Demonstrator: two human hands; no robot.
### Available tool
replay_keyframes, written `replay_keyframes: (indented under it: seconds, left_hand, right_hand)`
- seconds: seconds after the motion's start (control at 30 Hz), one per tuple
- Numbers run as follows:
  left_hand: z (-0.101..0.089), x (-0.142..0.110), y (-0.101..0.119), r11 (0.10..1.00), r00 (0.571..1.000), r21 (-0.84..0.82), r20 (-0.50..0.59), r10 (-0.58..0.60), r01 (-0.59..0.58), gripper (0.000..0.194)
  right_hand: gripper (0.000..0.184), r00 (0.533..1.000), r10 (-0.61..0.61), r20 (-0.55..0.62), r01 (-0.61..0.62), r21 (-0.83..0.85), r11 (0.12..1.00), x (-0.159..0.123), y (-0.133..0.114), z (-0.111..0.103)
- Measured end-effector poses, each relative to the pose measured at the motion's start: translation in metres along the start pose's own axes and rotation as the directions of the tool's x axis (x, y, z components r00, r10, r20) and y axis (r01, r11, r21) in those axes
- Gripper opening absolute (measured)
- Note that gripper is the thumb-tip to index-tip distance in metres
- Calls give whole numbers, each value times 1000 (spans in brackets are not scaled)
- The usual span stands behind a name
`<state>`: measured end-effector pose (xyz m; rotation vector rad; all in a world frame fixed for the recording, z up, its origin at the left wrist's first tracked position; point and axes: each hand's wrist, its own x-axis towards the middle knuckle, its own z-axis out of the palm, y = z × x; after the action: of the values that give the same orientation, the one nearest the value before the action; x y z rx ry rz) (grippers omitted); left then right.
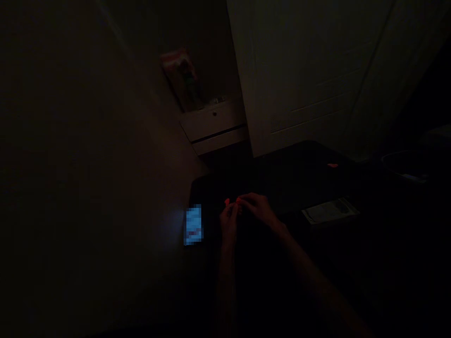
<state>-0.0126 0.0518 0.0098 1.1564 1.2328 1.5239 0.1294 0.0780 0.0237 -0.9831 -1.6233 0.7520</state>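
The scene is very dark, with both hands close together above a dark surface (246,176). My left hand (229,219) is closed with its fingers drawn together, and a small bright red-orange piece (227,202) sticks up at its fingertips. My right hand (259,206) comes in from the right in a pinch. Between the two hands' fingertips is another small red-orange piece (238,200), which the right fingers grip. Whether the two pieces are joined is too dark to tell, and their kind does not show.
A lit, blurred-out screen (193,225) is left of my hands. To the right lie a flat pale book-like item (329,211) and a small red-orange piece (332,165). Behind stand a white drawer unit (214,126), a colourful packet (181,77) and a pale panel (299,70).
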Motion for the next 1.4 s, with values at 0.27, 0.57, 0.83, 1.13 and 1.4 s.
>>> replay_keyframes:
  seconds: [0.27, 0.57, 0.83, 1.13, 1.4]
  left_hand:
    - [0, -1, 3, 999, 1000, 33, -3, 24, -24, 36]
    - [-1, -3, 5, 989, 997, 133, 59, 53, -60, 41]
    - [0, -2, 5, 994, 1000, 105, -1, 28, -27, 41]
    - [0, 0, 4, 997, 999, 78, 45, -1, -2, 42]
    - [-1, 2, -1, 995, 998, -76, 31, -56, 58, 36]
  right_hand:
    - [22, 992, -66, 110, 67, -7, 998, 1, -2, -10]
    - [24, 984, -72, 164, 75, -13, 997, 2, -2, -17]
    - [21, 994, -4, 106, 3, 2, 1000, 2, -1, -9]
    - [15, 989, -99, 110, 105, -50, 993, -1, -3, -11]
    - [9, 983, -116, 143, 126, -64, 990, -2, -8, -7]
